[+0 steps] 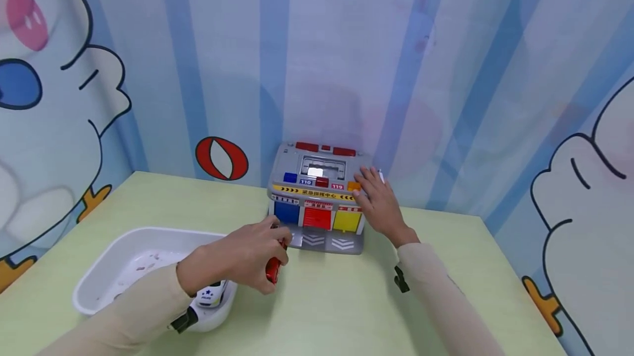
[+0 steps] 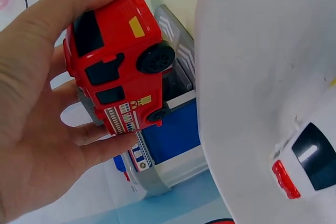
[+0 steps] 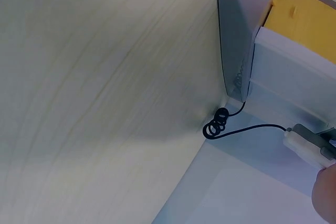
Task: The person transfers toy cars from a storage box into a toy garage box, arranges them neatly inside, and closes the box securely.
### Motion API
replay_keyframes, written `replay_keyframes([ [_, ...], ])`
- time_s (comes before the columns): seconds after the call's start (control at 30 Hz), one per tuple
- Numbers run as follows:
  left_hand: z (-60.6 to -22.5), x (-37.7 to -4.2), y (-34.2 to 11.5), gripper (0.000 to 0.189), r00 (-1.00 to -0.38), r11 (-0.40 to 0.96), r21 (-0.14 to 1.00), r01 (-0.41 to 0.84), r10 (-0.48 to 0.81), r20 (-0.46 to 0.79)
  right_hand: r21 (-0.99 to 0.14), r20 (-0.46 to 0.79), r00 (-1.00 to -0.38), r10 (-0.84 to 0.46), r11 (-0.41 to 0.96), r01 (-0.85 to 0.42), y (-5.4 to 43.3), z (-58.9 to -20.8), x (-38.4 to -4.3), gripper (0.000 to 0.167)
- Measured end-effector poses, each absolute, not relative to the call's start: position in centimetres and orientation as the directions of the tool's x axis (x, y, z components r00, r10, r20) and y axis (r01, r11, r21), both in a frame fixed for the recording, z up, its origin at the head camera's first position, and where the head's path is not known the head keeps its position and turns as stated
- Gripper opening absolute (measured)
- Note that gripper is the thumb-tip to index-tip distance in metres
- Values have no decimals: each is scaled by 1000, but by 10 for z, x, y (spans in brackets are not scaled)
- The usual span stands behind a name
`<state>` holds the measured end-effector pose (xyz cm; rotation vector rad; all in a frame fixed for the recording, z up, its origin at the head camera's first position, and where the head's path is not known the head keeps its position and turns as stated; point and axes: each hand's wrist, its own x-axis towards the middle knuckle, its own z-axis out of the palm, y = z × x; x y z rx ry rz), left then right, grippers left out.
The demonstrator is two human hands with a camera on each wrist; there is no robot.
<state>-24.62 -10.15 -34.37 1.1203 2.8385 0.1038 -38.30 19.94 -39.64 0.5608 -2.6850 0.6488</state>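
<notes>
My left hand (image 1: 250, 254) grips a red toy fire truck (image 2: 113, 64) between thumb and fingers, in front of the toy garage's left side. The grey toy garage (image 1: 322, 151) stands at the back of the table, with a blue door (image 1: 286, 212), a red door (image 1: 317, 218) and a yellow door (image 1: 347, 220). My right hand (image 1: 380, 207) rests on the right end of its roof, fingers extended beside the orange button (image 1: 354, 186). In the right wrist view only a bit of that hand (image 3: 326, 195) shows, near a white piece on a coiled black cord (image 3: 216, 124).
A white plastic tub (image 1: 94, 276) sits on the table at the left, under my left forearm. In it is a white toy police car (image 1: 210, 294). A grey ramp (image 1: 324, 241) juts from the garage front. A printed curtain (image 1: 337, 70) hangs behind the table.
</notes>
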Motion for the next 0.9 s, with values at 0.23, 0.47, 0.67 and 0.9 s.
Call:
replay_keyframes([
  [0.23,-352,-252,-89,30,-713,718,90,690,696,-78,-368,391,-875,-286,823,-433,198,-398,-383,58],
  [0.47,-353,-253,-77,29,-713,719,61,693,695,-94,-361,389,-873,-293,823,-437,198,-398,-383,58],
  [0.67,-351,-253,-68,31,-687,693,44,719,719,-100,-368,392,-875,-285,823,-432,198,-396,-382,58],
  [0.9,-357,-257,-58,30,-659,669,75,740,742,-123,-362,385,-875,-294,824,-436,198,-397,-383,58],
])
